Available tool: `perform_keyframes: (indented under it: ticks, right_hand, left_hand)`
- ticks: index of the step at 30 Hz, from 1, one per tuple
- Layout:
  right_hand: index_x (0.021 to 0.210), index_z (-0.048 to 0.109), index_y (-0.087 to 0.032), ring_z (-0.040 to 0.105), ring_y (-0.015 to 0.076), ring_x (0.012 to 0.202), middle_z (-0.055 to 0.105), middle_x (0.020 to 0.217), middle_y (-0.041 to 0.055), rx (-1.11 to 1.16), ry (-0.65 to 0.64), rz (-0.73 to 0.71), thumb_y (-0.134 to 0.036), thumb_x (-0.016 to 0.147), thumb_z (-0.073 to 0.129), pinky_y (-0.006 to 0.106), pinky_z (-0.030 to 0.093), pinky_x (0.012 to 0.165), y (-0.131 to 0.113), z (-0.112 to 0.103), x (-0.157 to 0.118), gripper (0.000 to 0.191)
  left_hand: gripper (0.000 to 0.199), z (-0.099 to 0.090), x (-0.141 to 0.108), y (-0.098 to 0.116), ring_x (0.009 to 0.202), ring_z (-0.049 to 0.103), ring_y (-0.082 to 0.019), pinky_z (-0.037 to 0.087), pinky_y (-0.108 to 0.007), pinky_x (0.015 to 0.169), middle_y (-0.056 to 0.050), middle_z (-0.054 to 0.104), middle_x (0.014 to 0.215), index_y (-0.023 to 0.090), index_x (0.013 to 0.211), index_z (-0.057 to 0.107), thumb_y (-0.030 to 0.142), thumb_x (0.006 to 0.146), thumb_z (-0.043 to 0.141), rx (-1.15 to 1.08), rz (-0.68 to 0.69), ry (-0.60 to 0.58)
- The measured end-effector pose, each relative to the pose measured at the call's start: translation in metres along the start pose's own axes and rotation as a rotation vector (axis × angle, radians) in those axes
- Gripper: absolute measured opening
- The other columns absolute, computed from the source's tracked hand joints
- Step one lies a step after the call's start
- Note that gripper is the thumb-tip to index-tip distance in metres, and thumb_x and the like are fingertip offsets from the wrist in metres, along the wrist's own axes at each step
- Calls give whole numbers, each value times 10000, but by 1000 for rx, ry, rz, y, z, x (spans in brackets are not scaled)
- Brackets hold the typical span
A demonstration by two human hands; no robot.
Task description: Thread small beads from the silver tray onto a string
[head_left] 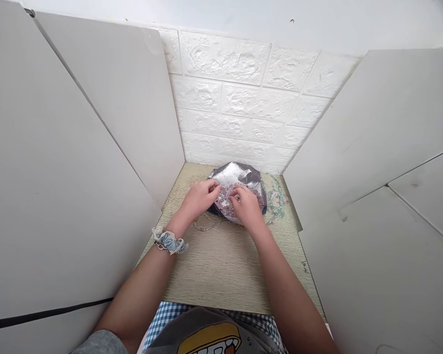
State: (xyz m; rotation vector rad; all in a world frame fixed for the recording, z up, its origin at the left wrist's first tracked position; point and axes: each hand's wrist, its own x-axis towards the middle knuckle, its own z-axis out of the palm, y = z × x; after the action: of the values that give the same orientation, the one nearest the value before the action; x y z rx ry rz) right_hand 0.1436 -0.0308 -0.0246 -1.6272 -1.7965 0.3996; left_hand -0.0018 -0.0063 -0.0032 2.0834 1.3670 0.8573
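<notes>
A silver foil-lined bag (236, 172) lies opened out at the back of the wooden tabletop, with many small pink, red and clear beads (225, 199) spread on its shiny lining. Over its left side is my left hand (203, 195), thumb and forefinger pinched together. My right hand (246, 206) hovers above the beads at the right, its fingers also closed in a pinch. Whatever either hand pinches is too small to make out. A short gap separates the two hands' fingertips.
Green and clear beaded strands (276, 201) lie right of the bag. A pale beaded strand (206, 226) lies at its front left. White panels (133, 98) flank the wooden tabletop (214, 270), and a white brick-pattern wall (239, 103) stands behind. Small metallic bits (304, 267) lie near the right edge.
</notes>
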Motion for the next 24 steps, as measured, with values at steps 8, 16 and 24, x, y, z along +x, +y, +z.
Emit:
perform_keyframes:
  ticks: [8,16,24]
  right_hand:
    - [753,558,-169,533,124,706,567,738,5,954,-30,221,-322,685,542,274,446,658,-6,2,2,168]
    - [707,567,-162,547,78,655,584,730,-11,1433,-26,282,-292,652,620,227,480,639,-9,7,2,150]
    - [703,580,-165,572,92,723,611,730,-13,1597,-65,320,-249,680,612,222,488,677,-9,13,1,93]
  left_hand:
    - [265,0,1,5,554,403,-84,303,-201,509,18,479,586,139,681,557,372,730,441,-327,-35,-85]
    - [289,2,0,7,575,443,-87,326,-204,518,3,533,622,131,689,576,391,728,454,-401,-34,-97]
    - [292,2,-1,13,713,549,-132,397,-216,606,-27,644,749,148,749,642,402,694,510,-443,-47,-49]
